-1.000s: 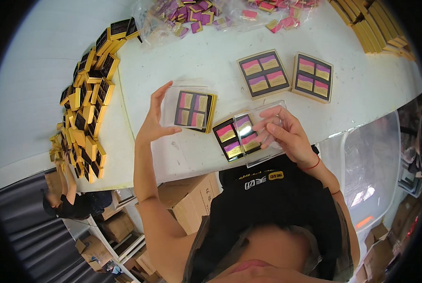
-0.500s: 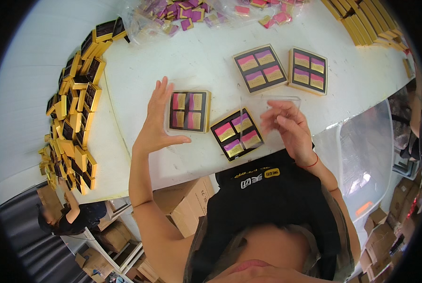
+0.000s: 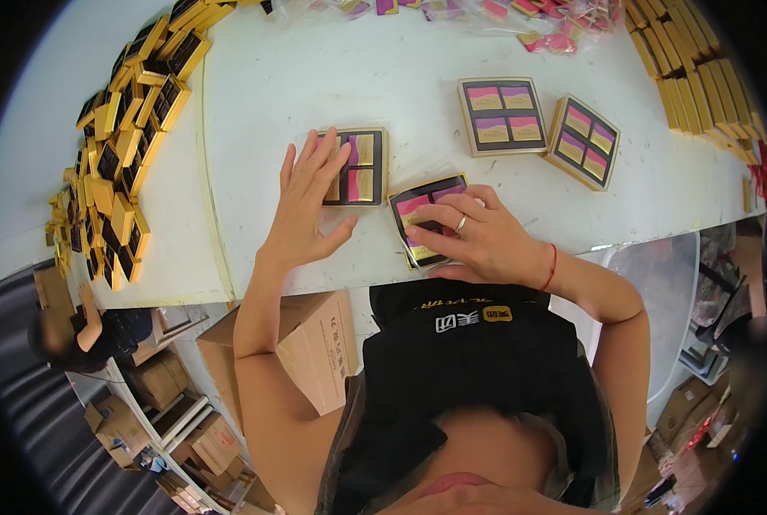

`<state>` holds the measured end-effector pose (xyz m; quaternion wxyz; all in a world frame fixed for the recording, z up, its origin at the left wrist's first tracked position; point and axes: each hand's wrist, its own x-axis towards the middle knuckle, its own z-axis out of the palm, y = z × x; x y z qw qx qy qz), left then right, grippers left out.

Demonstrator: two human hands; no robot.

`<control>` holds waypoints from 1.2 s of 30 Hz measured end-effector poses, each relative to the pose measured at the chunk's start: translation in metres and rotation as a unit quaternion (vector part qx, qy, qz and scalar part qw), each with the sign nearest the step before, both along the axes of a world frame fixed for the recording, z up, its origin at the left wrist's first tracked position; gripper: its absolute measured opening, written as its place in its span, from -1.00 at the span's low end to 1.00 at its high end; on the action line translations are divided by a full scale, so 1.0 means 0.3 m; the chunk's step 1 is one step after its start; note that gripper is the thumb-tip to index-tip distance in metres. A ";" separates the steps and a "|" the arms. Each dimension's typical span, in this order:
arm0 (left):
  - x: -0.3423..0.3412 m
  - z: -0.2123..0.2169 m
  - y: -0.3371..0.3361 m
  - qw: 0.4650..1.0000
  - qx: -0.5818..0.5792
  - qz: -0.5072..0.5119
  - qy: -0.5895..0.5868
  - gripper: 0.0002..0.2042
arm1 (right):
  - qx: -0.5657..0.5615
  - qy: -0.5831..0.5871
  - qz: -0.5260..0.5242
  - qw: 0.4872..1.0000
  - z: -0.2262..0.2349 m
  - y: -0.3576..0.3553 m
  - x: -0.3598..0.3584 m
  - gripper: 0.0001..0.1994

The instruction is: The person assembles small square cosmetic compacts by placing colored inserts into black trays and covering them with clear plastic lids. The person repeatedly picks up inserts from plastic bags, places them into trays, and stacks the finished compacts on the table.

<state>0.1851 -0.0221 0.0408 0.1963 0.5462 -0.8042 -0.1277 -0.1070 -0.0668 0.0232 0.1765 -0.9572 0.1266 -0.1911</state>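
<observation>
My left hand (image 3: 304, 206) lies with fingers stretched and thumb apart over the left side of a square gift box (image 3: 382, 167), which holds pink and purple packets with gold in a black tray. Nearer me, my right hand (image 3: 495, 236) bends its fingers over a second, tilted gift box (image 3: 411, 190) of the same kind. A clear plastic lid (image 3: 395, 225) sits slightly askew on that box, and my right fingers grip it. The hand hides the box's right half. Two more filled boxes, one squarer to view (image 3: 502, 113) and one turned (image 3: 582, 142), touch at the right.
Gold-edged black boxes (image 3: 130, 137) lie heaped along the left. Gold boxes (image 3: 701, 86) stand in rows at the far right. Bags of loose packets (image 3: 564, 26) lie at the back. A cardboard box (image 3: 315, 343) stands below the table edge. Another person (image 3: 92, 330) is at the far left.
My right hand has brought the clear lid down and left onto the near box. My left hand has moved onto the left box. The view has shifted, too.
</observation>
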 end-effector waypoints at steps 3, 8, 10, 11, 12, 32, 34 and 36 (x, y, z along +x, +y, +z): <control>0.006 -0.050 0.016 0.999 0.008 0.027 -0.030 -0.18 | 0.037 -0.006 0.018 0.999 0.004 -0.030 0.017 -0.32; 0.008 -0.092 0.033 0.997 -0.012 0.070 -0.002 -0.23 | 0.069 0.059 -0.004 0.996 0.044 -0.017 0.046 -0.27; 0.013 -0.101 0.038 0.997 -0.014 0.079 0.021 -0.25 | 0.077 0.083 0.011 0.994 0.057 -0.025 0.049 -0.25; 0.012 -0.103 0.040 0.996 -0.019 0.084 0.022 -0.26 | 0.075 0.096 0.020 0.992 0.064 -0.034 0.046 -0.23; 0.012 -0.103 0.044 0.996 -0.024 0.088 0.024 -0.27 | 0.074 0.108 0.028 0.991 0.067 -0.042 0.044 -0.21; 0.058 -0.241 0.066 0.614 0.052 0.073 0.785 -0.36 | 0.020 -0.096 -0.040 0.994 0.071 -0.121 0.347 -0.14; 0.036 -0.189 0.070 0.665 0.097 0.181 0.718 -0.35 | 0.020 -0.011 -0.011 1.000 0.044 -0.115 0.339 0.05; 0.020 -0.171 0.083 0.751 0.115 0.175 0.626 -0.34 | 0.028 0.039 0.025 0.999 0.111 -0.174 0.263 0.15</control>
